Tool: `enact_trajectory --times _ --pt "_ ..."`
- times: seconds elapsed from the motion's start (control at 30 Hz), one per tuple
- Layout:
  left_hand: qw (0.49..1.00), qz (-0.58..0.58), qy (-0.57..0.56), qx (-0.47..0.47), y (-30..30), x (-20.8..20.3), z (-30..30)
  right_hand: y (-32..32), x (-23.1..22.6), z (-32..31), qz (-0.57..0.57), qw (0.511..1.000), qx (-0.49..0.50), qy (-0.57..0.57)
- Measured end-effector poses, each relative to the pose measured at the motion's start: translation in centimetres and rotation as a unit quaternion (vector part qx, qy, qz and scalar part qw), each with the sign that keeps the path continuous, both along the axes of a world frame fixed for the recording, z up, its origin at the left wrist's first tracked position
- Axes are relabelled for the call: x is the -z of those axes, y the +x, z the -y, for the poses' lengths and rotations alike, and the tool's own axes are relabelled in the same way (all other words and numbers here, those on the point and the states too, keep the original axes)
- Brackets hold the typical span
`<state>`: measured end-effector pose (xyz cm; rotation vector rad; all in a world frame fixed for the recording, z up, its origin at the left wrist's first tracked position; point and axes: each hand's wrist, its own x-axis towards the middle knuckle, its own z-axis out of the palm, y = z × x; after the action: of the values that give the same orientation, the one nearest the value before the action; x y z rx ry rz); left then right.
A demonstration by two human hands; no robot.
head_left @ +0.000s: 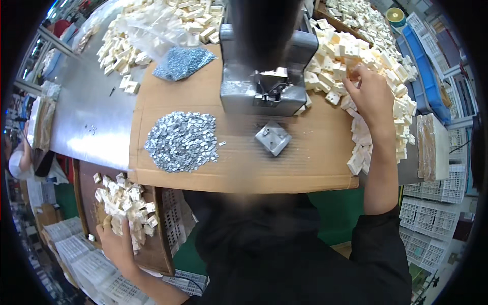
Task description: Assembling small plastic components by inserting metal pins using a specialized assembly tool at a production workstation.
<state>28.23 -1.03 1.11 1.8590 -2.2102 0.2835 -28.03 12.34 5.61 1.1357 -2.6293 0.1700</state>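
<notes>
**Both hands in piles of cream plastic parts**

Up at the far right corner of the counter point(91, 117), the right hand point(373, 96) rests on a big heap of cream plastic blocks point(351, 53). Its fingers point(356, 73) are curled down into the heap and seem to pinch 1 block, though the grip itself is hidden.

Off the near left corner, lower than the counter top, the left hand point(118, 244) lies against a smaller pile of the same cream parts point(127, 201) in a brown tray point(86, 178). Its fingers are spread and partly open among the pieces; whether they grasp any I cannot tell.

Between the 2 hands a cardboard sheet point(305, 157) covers the counter. On it stands a grey metal press point(264, 76), with a small square metal plate point(273, 137) just in front of it and a mound of small silver metal pieces point(182, 141) toward the left. A clear bag of bluish metal bits point(183, 62) lies near the far edge, beside more cream blocks.
</notes>
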Motion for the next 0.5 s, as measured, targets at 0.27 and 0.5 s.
enact_trajectory --times 0.27,0.5 --pt "0.901 -0.28 0.178 0.28 -16.3 -1.8 -1.4 -1.4 1.5 1.4 0.02 1.0 0.003 -0.023" --pt "0.885 -0.175 0.055 0.428 -23.9 0.0 0.8 -1.9 1.1 0.2 0.051 0.992 -0.078 -0.09"
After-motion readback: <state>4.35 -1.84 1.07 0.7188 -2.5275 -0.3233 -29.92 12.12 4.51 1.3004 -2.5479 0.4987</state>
